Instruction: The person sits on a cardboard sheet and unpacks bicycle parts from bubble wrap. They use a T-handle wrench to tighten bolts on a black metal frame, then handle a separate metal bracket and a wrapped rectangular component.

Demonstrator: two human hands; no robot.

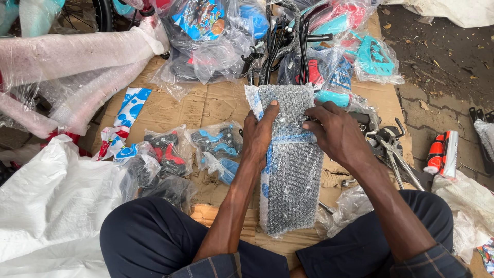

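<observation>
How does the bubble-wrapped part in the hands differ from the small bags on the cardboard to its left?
The bubble-wrapped part is long, held by the left hand and right hand; the small bags are short and lie untouched. The part's wrap hides its contents; the bags show red and blue pieces. Both are clear plastic packaging on the cardboard.
</observation>
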